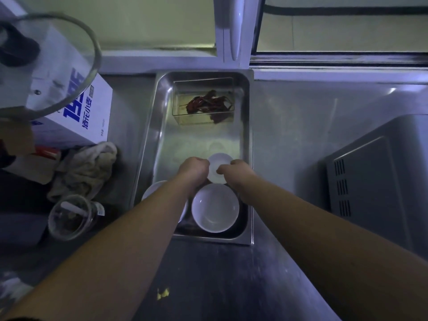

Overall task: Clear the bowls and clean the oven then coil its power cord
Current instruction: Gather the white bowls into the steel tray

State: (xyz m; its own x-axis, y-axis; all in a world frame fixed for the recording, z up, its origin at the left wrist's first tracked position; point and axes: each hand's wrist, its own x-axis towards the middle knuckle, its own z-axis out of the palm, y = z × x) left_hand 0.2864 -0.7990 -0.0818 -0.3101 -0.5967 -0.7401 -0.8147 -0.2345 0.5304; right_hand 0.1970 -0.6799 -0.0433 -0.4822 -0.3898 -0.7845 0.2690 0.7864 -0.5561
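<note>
A small white bowl [218,164] is held over the steel tray [162,93], gripped on its left rim by my left hand [193,169] and on its right rim by my right hand [235,169]. A larger white bowl [215,208] sits in the tray's near end. Another white bowl [152,189] lies at the tray's near left, partly hidden by my left forearm. The grey oven [375,172] stands on the counter at the right. Its power cord is not in view.
A clear box of dried red chillies [205,104] sits at the tray's far end. Left of the tray lie a crumpled cloth [88,167], a glass jar [69,216] and a white carton [76,107]. A glass lid [53,59] overhangs at upper left.
</note>
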